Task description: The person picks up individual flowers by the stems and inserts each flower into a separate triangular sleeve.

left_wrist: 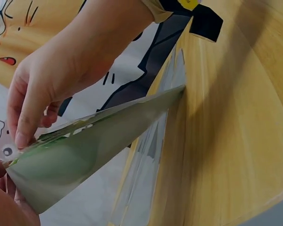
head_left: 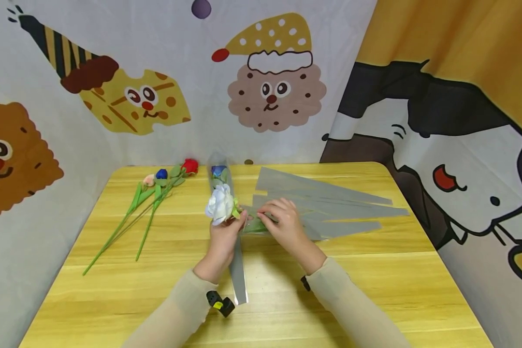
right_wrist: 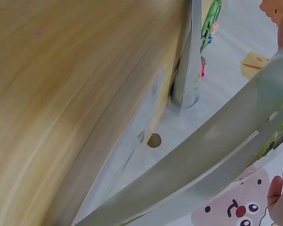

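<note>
A white artificial rose (head_left: 221, 203) with green leaves sits in a translucent grey flower sleeve (left_wrist: 85, 165), its bloom outside the wide end. My left hand (head_left: 223, 239) grips the rose and sleeve just below the bloom. Thumb and fingers of my right hand (head_left: 287, 224) pinch at the sleeve's upper edge, close to the leaves; in the left wrist view the right hand (left_wrist: 61, 75) comes down from above. The sleeve's narrow end points right, and green stem and leaves show through it. The bloom is outside both wrist views.
A wrapped blue flower (head_left: 219, 171) lies in another sleeve (head_left: 239, 280) behind and under my left hand. Several grey sleeves (head_left: 352, 208) lie spread on the right. On the left are loose flowers: red (head_left: 190, 166), blue (head_left: 161, 174) and pink (head_left: 149, 180). A cartoon curtain (head_left: 156, 29) stands behind the table.
</note>
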`<state>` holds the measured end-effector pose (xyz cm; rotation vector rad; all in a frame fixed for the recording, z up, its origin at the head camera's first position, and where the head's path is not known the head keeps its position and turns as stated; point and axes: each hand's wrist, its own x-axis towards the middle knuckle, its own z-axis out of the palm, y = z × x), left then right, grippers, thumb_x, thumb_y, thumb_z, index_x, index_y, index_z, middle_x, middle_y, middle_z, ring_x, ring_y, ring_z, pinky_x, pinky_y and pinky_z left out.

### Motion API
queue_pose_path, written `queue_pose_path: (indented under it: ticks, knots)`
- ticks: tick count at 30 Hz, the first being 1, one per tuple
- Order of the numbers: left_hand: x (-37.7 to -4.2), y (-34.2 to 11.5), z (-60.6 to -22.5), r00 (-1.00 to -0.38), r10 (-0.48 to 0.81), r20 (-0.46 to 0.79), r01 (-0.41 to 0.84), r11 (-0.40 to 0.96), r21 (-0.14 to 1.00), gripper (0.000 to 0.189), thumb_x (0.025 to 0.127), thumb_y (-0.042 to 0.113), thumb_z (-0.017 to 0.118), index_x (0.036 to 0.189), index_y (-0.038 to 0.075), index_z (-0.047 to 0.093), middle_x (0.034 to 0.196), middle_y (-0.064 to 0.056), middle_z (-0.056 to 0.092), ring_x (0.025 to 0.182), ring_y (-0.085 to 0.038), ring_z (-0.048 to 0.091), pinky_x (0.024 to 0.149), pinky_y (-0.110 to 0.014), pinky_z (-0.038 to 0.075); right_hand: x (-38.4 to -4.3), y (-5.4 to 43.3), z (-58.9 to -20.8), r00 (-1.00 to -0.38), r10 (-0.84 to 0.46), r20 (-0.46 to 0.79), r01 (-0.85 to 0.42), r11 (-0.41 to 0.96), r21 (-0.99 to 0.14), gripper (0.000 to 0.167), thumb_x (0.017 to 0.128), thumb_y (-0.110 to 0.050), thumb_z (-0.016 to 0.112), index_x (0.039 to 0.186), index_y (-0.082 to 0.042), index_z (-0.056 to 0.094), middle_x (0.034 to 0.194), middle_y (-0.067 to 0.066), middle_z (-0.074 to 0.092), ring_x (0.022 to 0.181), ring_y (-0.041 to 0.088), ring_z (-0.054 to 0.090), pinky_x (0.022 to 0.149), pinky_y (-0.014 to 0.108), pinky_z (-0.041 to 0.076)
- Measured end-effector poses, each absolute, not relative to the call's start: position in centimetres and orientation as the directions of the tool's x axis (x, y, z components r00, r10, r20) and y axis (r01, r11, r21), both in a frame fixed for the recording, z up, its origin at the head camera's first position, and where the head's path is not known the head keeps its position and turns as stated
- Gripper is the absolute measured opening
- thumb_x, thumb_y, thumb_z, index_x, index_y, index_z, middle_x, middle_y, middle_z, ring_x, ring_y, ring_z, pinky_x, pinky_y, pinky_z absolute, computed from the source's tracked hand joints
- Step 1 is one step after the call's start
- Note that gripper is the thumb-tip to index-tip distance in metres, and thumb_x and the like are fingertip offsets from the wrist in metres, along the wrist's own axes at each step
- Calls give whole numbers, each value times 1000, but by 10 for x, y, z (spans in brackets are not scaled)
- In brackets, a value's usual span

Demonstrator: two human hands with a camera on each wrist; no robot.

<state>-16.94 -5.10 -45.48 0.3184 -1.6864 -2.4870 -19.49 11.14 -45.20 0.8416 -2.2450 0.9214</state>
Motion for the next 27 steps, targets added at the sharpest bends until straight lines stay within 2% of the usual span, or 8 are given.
queue_pose_path:
  ticks: [7, 12, 16, 20, 22, 25, 27]
  knots:
    - [-169, -53, -453, -980, -171, -101, -21, -416, 909, 22, 86, 7, 68, 105, 1, 57, 73, 4, 69, 69, -9, 69, 66, -20, 55, -195, 113, -453, -653, -309, 692, -711, 567, -417, 7, 79, -12, 76, 86, -13, 73, 88, -3, 70, 82, 14, 58, 72, 32, 41]
    - [-168, -56, -451, -981, -160, -106, -43, -356, 934, 29, 83, 6, 72, 107, 1, 56, 80, 5, 67, 70, -7, 67, 67, -21, 54, -194, 114, -451, -664, -318, 677, -704, 571, -422, 6, 81, -14, 74, 86, -12, 73, 89, -3, 69, 83, 14, 57, 74, 33, 41]
    - [-170, -59, -452, -983, -156, -99, -68, -191, 979, 41, 78, 5, 74, 115, 0, 55, 96, -1, 64, 83, -9, 62, 74, -24, 52, -194, 115, -450, -665, -331, 669, -703, 580, -411, 7, 82, -18, 74, 87, -13, 73, 89, -3, 69, 85, 14, 58, 74, 33, 42]
    - [-175, -71, -454, -992, -123, -18, -33, 124, 992, 49, 77, 3, 71, 121, -5, 52, 114, -17, 61, 104, -24, 57, 90, -37, 50, -196, 119, -451, -666, -319, 674, -700, 580, -417, 8, 79, -14, 76, 86, -12, 73, 89, -2, 70, 85, 15, 58, 76, 35, 43]
    - [-176, -79, -453, -994, -104, 31, 5, 242, 970, 49, 76, -1, 69, 122, -8, 52, 117, -24, 60, 109, -33, 57, 93, -44, 49, -197, 121, -452, -670, -308, 676, -694, 582, -423, 8, 79, -13, 76, 86, -11, 73, 89, -2, 70, 85, 16, 58, 76, 36, 43]
    - [-179, -90, -451, -993, -75, 93, 65, 318, 946, 47, 78, -5, 65, 124, -7, 52, 120, -27, 58, 111, -38, 57, 92, -48, 50, -198, 125, -452, -681, -293, 671, -683, 585, -438, 8, 79, -11, 76, 87, -12, 73, 89, -2, 70, 86, 16, 58, 78, 37, 42]
    - [-180, -95, -449, -995, -57, 82, 63, 278, 959, 49, 79, -9, 62, 127, -5, 51, 123, -26, 57, 109, -37, 57, 91, -46, 52, -199, 127, -453, -686, -288, 669, -678, 587, -443, 7, 80, -11, 75, 87, -12, 73, 90, -2, 69, 86, 16, 58, 79, 38, 42]
